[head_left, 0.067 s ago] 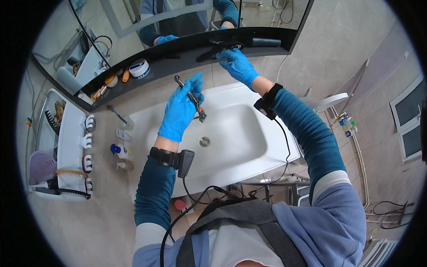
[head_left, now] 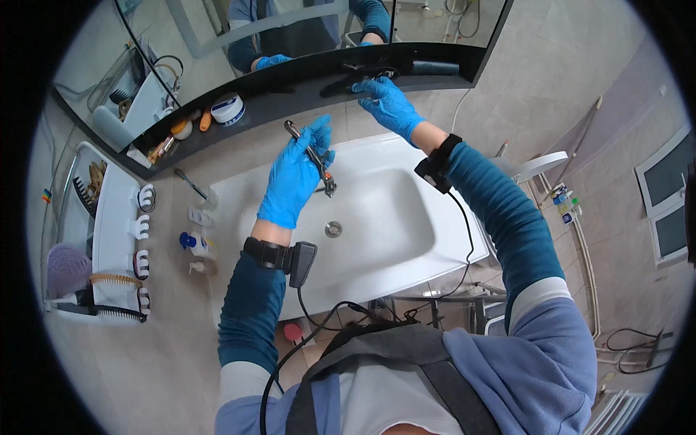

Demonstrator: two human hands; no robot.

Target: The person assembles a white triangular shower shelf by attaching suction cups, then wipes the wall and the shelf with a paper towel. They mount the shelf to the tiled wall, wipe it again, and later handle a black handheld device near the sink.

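Note:
My left hand (head_left: 290, 177), in a blue glove, is closed around a slim dark metallic tool (head_left: 293, 130) above the back of the sink. The tool's lower end overlaps the tap (head_left: 330, 187), so I cannot tell where one stops. My right hand (head_left: 391, 109), gloved alike, reaches to the black shelf (head_left: 297, 103) under the mirror. Its fingers are bent on a black object (head_left: 336, 88), whose kind is unclear. Below the hands lies the white sink (head_left: 391, 217) with a round drain (head_left: 333, 229).
A white tub (head_left: 227, 109) and small cosmetics stand on the shelf's left part, and a dark case (head_left: 435, 68) on its right. Left of the sink are a toothbrush cup (head_left: 209, 197) and a pump bottle (head_left: 198, 244). A white wall rack (head_left: 116, 232) holds combs. Cables trail from both wrists.
My left hand has shifted very slightly. My right hand stays at the black object on the shelf.

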